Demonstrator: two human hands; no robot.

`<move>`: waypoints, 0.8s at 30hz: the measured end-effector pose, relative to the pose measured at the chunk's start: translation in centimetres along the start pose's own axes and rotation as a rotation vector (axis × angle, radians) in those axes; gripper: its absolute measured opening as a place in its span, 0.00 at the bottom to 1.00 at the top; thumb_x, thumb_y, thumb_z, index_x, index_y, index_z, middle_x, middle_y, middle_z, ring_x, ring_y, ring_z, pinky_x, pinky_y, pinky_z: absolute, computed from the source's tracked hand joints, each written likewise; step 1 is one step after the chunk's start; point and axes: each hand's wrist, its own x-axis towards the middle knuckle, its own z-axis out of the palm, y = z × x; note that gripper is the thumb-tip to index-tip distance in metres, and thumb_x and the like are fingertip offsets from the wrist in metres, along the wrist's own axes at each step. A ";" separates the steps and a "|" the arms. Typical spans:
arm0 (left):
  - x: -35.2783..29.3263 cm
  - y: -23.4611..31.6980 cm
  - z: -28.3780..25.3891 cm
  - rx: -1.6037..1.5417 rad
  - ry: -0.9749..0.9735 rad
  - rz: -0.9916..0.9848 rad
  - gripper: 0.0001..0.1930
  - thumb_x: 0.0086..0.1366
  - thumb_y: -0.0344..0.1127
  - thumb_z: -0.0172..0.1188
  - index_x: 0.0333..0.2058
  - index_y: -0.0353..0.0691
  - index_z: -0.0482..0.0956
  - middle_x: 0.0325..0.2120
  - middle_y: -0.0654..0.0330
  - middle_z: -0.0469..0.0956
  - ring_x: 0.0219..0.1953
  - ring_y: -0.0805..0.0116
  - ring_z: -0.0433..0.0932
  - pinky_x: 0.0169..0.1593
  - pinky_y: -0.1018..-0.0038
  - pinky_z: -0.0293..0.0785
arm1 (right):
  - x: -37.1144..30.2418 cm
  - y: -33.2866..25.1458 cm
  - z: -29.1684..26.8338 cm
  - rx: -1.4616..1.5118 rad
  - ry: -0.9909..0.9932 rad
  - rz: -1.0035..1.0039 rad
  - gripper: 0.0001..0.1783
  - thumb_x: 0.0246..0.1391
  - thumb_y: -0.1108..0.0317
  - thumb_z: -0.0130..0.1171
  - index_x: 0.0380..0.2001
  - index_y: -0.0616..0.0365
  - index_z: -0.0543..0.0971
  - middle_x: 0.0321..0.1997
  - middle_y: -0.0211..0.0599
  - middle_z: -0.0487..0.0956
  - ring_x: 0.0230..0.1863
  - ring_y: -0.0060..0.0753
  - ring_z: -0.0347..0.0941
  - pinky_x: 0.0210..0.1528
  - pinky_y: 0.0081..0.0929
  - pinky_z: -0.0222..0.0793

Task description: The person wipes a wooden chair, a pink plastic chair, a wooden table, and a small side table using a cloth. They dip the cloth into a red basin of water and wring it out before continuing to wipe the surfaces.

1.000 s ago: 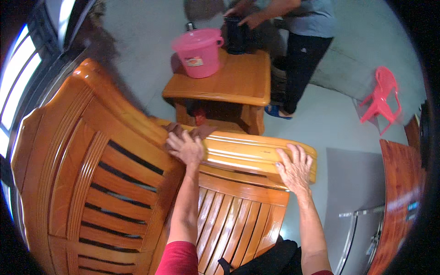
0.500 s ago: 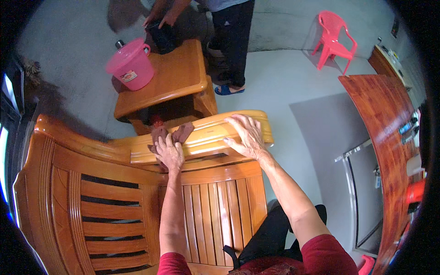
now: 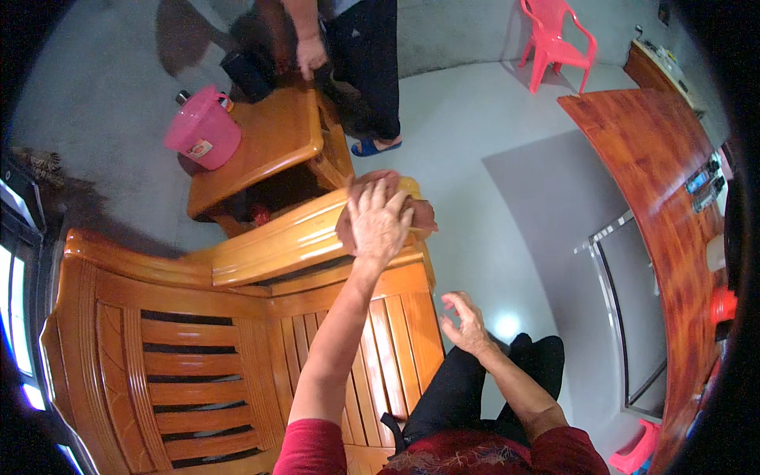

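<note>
My left hand (image 3: 378, 226) presses down on a brown cloth (image 3: 370, 184) at the far right end of the wooden armrest (image 3: 277, 244). Its fingers are spread over the cloth, whose edges stick out on both sides of the hand. My right hand (image 3: 467, 323) hangs in the air just right of the slatted bench seat (image 3: 400, 332), above my knee. The fingers there are loosely bent and apart, with nothing between them. Glossy yellowish wood shows on the part of the armrest left of the cloth.
Beyond the armrest, a wooden side table (image 3: 277, 134) carries a pink lidded bucket (image 3: 207, 134) and a dark container (image 3: 247, 77). Another person (image 3: 368, 67) stands beside it. A pink plastic chair (image 3: 558, 47) stands far right. A reddish wooden table (image 3: 633, 134) curves along the right.
My left hand has slid the cloth rightward to the armrest's end. My right hand has left the armrest, moving down toward my knee. The other person's hand has come away from the dark container.
</note>
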 end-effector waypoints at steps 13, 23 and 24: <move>-12.1 4.7 7.7 0.013 -0.173 0.287 0.21 0.52 0.31 0.55 0.48 0.49 0.70 0.50 0.58 0.65 0.54 0.60 0.63 0.61 0.53 0.53 | -6.3 2.4 -6.9 -0.096 0.102 0.108 0.09 0.48 0.78 0.56 0.35 0.61 0.73 0.29 0.37 0.76 0.29 0.32 0.74 0.31 0.27 0.68; -19.0 -0.4 13.2 -0.140 -0.330 -0.403 0.27 0.62 0.52 0.52 0.59 0.52 0.62 0.61 0.56 0.57 0.65 0.59 0.51 0.63 0.49 0.47 | -8.9 2.9 -6.0 -0.204 -0.043 0.137 0.07 0.49 0.79 0.55 0.34 0.63 0.73 0.29 0.39 0.76 0.26 0.30 0.72 0.28 0.26 0.68; -18.9 -1.0 13.1 -0.087 -0.343 -0.386 0.28 0.62 0.53 0.51 0.58 0.52 0.62 0.61 0.57 0.57 0.65 0.60 0.51 0.63 0.48 0.46 | -8.8 2.8 -5.9 -0.194 -0.032 0.132 0.07 0.49 0.79 0.55 0.34 0.63 0.73 0.28 0.39 0.76 0.26 0.30 0.72 0.29 0.25 0.69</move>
